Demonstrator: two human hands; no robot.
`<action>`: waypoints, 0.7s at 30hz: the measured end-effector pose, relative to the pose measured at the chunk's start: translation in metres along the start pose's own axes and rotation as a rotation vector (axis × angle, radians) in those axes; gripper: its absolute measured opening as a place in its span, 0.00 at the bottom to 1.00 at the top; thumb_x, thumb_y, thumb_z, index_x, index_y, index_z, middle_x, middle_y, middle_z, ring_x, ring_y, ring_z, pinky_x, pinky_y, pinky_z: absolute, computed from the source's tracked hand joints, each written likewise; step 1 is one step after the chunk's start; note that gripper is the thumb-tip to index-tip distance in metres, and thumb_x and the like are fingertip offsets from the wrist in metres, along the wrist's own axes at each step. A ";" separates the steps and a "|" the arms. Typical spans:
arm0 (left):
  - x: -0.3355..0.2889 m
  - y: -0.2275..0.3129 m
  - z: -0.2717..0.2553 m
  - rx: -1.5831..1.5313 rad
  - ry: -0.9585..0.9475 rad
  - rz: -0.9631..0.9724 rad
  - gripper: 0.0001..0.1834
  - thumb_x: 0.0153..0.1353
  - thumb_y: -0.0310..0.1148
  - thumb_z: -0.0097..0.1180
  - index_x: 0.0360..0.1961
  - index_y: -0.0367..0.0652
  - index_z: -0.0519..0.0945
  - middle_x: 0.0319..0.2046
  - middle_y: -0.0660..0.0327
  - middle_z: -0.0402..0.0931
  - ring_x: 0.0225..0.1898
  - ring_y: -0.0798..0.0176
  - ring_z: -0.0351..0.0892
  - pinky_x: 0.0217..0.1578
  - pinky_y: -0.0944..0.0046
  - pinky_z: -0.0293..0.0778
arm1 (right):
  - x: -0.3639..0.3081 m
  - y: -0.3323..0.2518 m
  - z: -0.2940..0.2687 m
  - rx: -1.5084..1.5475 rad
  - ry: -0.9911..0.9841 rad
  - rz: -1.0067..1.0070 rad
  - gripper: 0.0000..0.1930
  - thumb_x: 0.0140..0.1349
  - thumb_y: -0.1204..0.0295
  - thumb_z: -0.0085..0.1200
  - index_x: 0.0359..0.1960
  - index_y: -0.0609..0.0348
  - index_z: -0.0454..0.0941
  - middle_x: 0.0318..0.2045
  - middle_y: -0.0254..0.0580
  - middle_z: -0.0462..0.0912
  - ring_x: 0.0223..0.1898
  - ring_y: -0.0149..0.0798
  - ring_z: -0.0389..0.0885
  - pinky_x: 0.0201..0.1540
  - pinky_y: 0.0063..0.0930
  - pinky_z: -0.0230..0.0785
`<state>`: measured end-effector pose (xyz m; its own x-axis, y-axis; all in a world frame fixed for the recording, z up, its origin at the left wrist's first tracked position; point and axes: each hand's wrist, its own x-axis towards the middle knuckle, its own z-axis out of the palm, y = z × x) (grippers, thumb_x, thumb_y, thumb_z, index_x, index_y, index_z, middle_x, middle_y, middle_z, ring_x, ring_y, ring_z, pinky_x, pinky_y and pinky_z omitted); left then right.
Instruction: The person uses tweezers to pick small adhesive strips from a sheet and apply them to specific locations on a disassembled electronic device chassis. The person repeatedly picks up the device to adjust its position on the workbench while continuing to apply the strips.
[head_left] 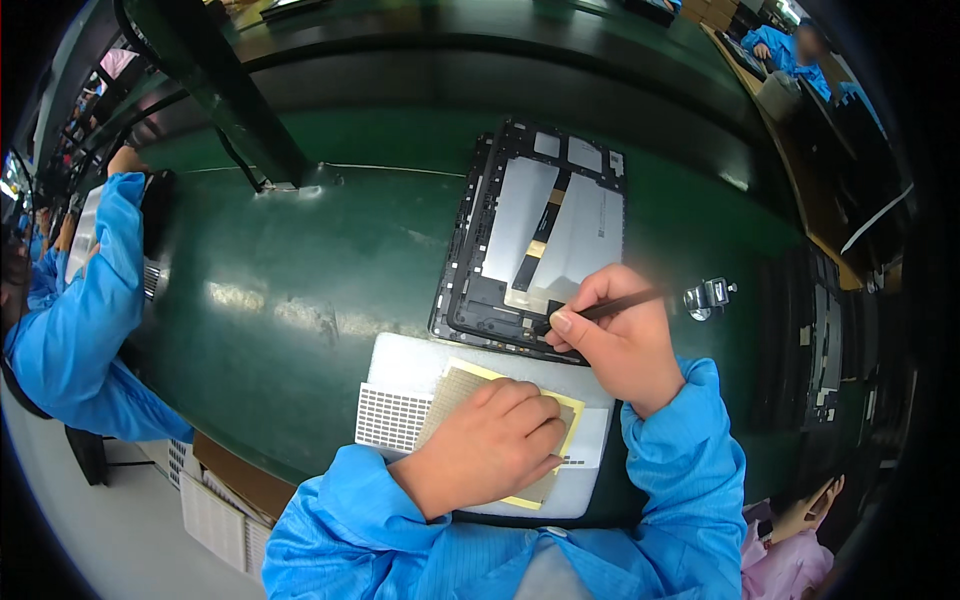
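Tablet chassis (583, 232), black-rimmed with a silver-grey back panel, lies on the green worktop (380, 275) in the head view, just beyond our hands and stacked slightly offset over a second black frame (468, 235). A dark ribbon cable (543, 232) with gold-coloured bands runs slantwise across its panel. Our right hand (632, 340) is closed on a slim black tool (630, 299), seemingly tweezers, pinched between thumb and fingers over the chassis's near edge; we cannot tell whether its tip touches. Our left hand (500, 437) lies palm down, fingers curled, on a yellow-edged sheet (573, 421); whether it grips anything, we cannot tell. Below that sheet we see a white sheet of dark rectangular labels (392, 416) on a white foam pad (400, 352). Right of the chassis stands a small metal-topped container (708, 298).
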<state>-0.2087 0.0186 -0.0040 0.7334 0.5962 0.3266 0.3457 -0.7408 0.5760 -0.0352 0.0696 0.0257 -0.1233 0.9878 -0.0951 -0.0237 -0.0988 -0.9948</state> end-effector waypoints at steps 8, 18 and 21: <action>0.000 0.000 0.000 -0.003 -0.013 -0.008 0.18 0.44 0.36 0.64 0.38 0.44 0.77 0.38 0.62 0.72 0.44 0.57 0.70 0.45 0.57 0.67 | 0.000 0.002 0.000 -0.022 -0.015 -0.012 0.08 0.56 0.82 0.56 0.30 0.64 0.68 0.25 0.38 0.77 0.30 0.28 0.80 0.31 0.22 0.74; 0.001 0.002 -0.002 0.001 -0.030 -0.014 0.18 0.45 0.36 0.64 0.38 0.44 0.77 0.39 0.61 0.72 0.45 0.57 0.70 0.46 0.57 0.67 | -0.010 0.011 -0.008 -0.108 0.003 -0.177 0.08 0.55 0.82 0.57 0.31 0.63 0.68 0.27 0.39 0.77 0.30 0.27 0.78 0.32 0.21 0.72; 0.001 0.002 -0.002 0.000 -0.053 -0.026 0.18 0.44 0.36 0.64 0.38 0.44 0.77 0.40 0.61 0.72 0.46 0.56 0.70 0.47 0.57 0.67 | -0.029 0.007 -0.019 0.214 0.115 -0.130 0.09 0.56 0.83 0.55 0.33 0.62 0.67 0.28 0.41 0.77 0.30 0.30 0.79 0.33 0.24 0.74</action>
<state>-0.2087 0.0180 -0.0013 0.7543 0.5977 0.2715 0.3647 -0.7255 0.5836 -0.0126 0.0424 0.0205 0.0077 0.9998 0.0171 -0.2427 0.0184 -0.9699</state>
